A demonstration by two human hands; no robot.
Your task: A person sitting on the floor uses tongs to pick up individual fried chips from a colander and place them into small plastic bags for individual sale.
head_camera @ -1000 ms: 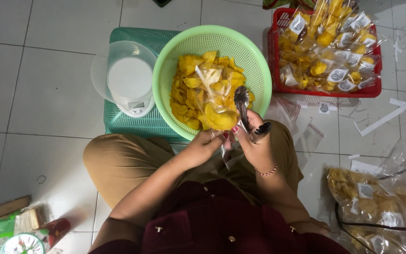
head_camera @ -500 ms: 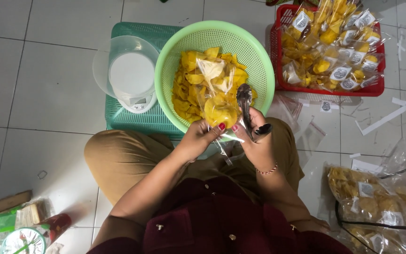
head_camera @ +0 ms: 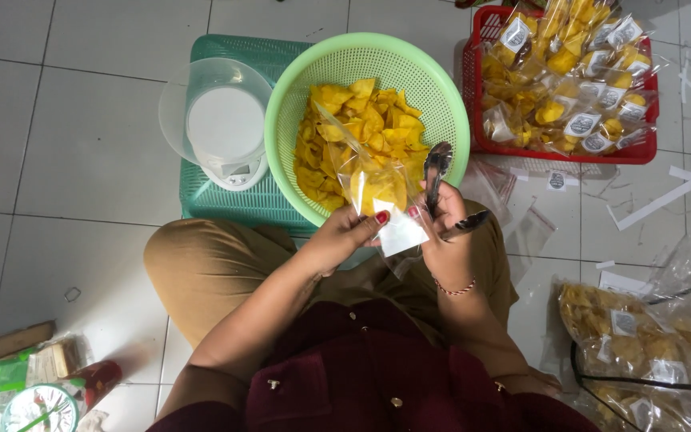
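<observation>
1. The left hand (head_camera: 344, 238) pinches the near edge of a clear bag (head_camera: 373, 188) between thumb and fingers, closed on the plastic beside a white label (head_camera: 401, 232).
2. The right hand (head_camera: 445, 228) is closed as well. It grips metal tongs (head_camera: 441, 180) and also touches the bag's near edge from the other side.
3. The bag lies between the two hands and stretches away from them, up over the near rim of the basket (head_camera: 297, 88). Its far end rests on the loose chips (head_camera: 361, 128).
4. A few yellow chips sit inside the bag, just beyond the fingertips.
5. The tongs point away from the right hand, one arm rising over the basket's near right rim, the other jutting out to the right of the hand.
6. The green basket stands on a teal crate (head_camera: 225, 204), just ahead of the person's knees.
7. A scale (head_camera: 225, 132) under a clear bowl sits on the crate, touching the basket's left side and well apart from both hands.
8. A red tray (head_camera: 641, 152) of filled, labelled bags stands to the right of the basket.
9. More filled bags (head_camera: 641, 336) lie on the floor near the person's right side, with empty bags (head_camera: 521, 216) between them and the tray.
</observation>
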